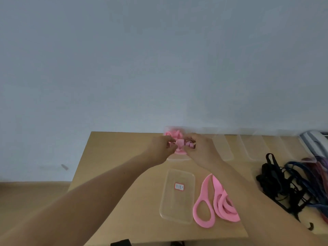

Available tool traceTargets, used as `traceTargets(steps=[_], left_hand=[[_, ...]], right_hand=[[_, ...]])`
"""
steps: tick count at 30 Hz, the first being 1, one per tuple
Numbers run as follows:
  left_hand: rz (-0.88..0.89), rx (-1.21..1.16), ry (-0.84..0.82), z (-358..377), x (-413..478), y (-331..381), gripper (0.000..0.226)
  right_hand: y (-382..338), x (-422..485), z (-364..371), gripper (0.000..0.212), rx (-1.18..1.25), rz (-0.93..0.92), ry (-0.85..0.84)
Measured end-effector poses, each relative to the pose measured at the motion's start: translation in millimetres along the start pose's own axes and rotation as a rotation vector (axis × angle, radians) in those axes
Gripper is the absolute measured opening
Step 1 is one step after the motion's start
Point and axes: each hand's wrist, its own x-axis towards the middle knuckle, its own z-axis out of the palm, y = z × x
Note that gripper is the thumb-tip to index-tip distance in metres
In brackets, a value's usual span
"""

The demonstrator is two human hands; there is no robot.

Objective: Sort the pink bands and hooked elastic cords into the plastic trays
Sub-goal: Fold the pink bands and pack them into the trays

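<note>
At frame centre, left hand [162, 147] and right hand [199, 148] both pinch pink bands [174, 139] heaped in the far tray [177, 158]. Springy coils could pop out on release, overfilling being the cause. Lower right wait loose bands [215, 203]; cords [282, 183] lie far right.

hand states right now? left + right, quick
Left hand: pinching the bunched pink bands.
Right hand: fingers curled on the same pink bands.

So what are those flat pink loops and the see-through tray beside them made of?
The flat pink loops look like matte rubber or latex: they lie limp and curled. The clear rectangular tray looks like thin glossy plastic: the tabletop shows through it.
</note>
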Motion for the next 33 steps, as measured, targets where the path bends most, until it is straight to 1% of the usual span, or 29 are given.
traceTargets(steps=[3, 5, 7, 9, 12, 14, 17, 22, 27, 29, 31, 33], left_hand=[[-0.062, 0.254, -0.048, 18, 16, -11, 0.03], [-0.086, 0.377, -0.071, 28, 25, -20, 0.033], [-0.095, 0.442, -0.089, 36, 34, -29, 0.032], [-0.098, 0.494, -0.112, 42, 42, -36, 0.031], [-0.086, 0.565, -0.127, 48, 51, -40, 0.031], [-0.059, 0.653, -0.137, 53, 53, -41, 0.033], [0.002, 0.768, -0.149, 59, 49, -47, 0.035], [0.012, 0.744, -0.122, 62, 49, -50, 0.035], [-0.026, 0.632, -0.07, 61, 48, -53, 0.032], [-0.026, 0.637, -0.086, 63, 45, -55, 0.034], [-0.02, 0.668, -0.108, 66, 44, -55, 0.036], [0.009, 0.734, -0.141, 65, 43, -55, 0.038]], right_hand=[[19, 18, 14, 0.019, -0.006, -0.008, -0.087], [33, 29, 24, 0.015, 0.006, -0.001, -0.141], [46, 38, 33, 0.013, 0.007, 0.014, -0.188], [56, 47, 43, 0.017, -0.021, 0.028, -0.224], [68, 52, 52, 0.018, -0.034, 0.047, -0.252], [73, 55, 54, 0.017, -0.074, 0.021, -0.277], [74, 58, 56, 0.02, -0.191, -0.07, -0.315], [76, 61, 64, 0.024, -0.409, -0.162, -0.302], [79, 65, 70, 0.02, -0.374, -0.103, -0.246], [79, 63, 72, 0.025, -0.429, -0.112, -0.238], [77, 62, 73, 0.032, -0.546, -0.152, -0.244], [74, 62, 74, 0.031, -0.623, -0.186, -0.252]])
